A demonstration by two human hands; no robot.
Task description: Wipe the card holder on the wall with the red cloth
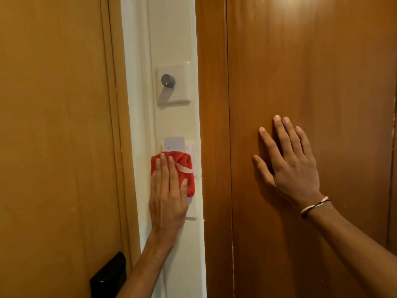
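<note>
Both forearms reach up from the bottom edge toward a narrow strip of cream wall [171,125] set between two areas of brown wood.

At the far left stands a wooden door [53,125], and low on it, near the bottom edge, sits a black lock plate [108,276]; its details are too dark to make out.

Next comes the wall strip. High on it is a white switch plate [174,84] with a round grey knob [168,80] sticking out. Below that is the card holder [191,211], a pale plate mostly hidden behind cloth and hand, with only its top edge and lower right corner showing. A white card [174,142] stands upright in its slot, the upper half poking out above the cloth.

The left hand [168,201] lies flat over the red cloth [186,168], pressing it against the front of the holder. Its fingers are straight and close together, pointing up, with the thumb out to the right along the cloth's edge; the cloth is pinned under the palm and fingers rather than gripped. It is bunched into a folded pad, with a pale tag or strip across it.

Right of the strip is a wide wooden panel [311,61]. The right hand [294,166] rests flat on it, well apart from the cloth, fingers spread wide and holding nothing. A thin wristband [314,206] of light and dark cords circles that wrist.
</note>
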